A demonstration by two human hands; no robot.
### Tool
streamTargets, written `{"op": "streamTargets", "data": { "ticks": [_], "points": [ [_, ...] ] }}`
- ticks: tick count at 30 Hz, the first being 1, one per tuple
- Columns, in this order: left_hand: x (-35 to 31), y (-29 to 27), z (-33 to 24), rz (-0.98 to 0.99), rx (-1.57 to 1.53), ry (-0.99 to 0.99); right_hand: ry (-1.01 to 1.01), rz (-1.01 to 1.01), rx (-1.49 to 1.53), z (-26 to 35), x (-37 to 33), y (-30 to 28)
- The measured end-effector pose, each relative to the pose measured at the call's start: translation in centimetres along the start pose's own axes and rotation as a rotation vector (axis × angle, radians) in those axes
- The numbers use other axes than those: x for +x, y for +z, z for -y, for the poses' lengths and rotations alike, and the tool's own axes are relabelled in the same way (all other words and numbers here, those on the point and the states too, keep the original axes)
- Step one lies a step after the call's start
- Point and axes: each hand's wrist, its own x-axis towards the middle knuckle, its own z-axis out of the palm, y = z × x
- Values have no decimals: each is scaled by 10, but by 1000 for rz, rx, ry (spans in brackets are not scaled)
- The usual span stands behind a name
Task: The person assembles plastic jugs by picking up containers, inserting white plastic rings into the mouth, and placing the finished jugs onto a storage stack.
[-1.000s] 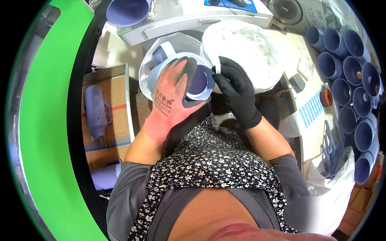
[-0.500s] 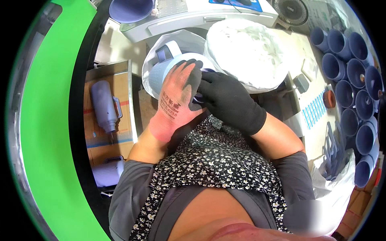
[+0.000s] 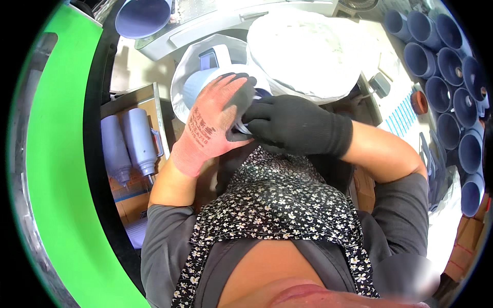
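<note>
My left hand [image 3: 210, 120], in a pink glove with a grey palm, is closed round the side of a pale blue thermos shell [image 3: 197, 84]. The shell lies tilted, its looped handle [image 3: 222, 55] pointing away from me. At the shell's near end is my right hand [image 3: 295, 126], in a black glove, with its fingers bent in close to my left thumb. What those fingers pinch is hidden. A pale edge shows between the two hands. Just beyond and below the shell is a bin lined with a white bag [image 3: 177, 97].
A large white-bagged container [image 3: 308, 56] stands beyond my right hand. Stacked blue cylindrical shells [image 3: 421, 60] line the right side. On the left, thermos shells [image 3: 138, 138] lie beside the green belt edge [image 3: 56, 169]. A blue bowl-like piece [image 3: 144, 18] sits at far left.
The view has shifted. A second thermos shell now shows beside the one on the left. My right hand has turned flatter, its forearm swinging outward; my left still grips the shell.
</note>
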Motion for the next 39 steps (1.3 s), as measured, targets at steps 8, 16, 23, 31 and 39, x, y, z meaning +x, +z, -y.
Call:
{"op": "streamTargets", "data": {
  "ticks": [8, 16, 23, 31, 39],
  "points": [
    [-3, -4, 7, -106, 8, -56, 177, -275, 126, 10, 13, 16],
    [0, -1, 1, -67, -34, -143, 209, -211, -201, 13, 14, 31],
    [16, 14, -10, 169, 41, 142, 155, 27, 274, -6, -18, 20],
    [25, 24, -23, 236, 82, 191, 201, -95, 107, -2, -42, 37],
    [-1, 19, 65, -195, -103, -271, 787, 90, 88, 11, 18, 30]
  ]
}}
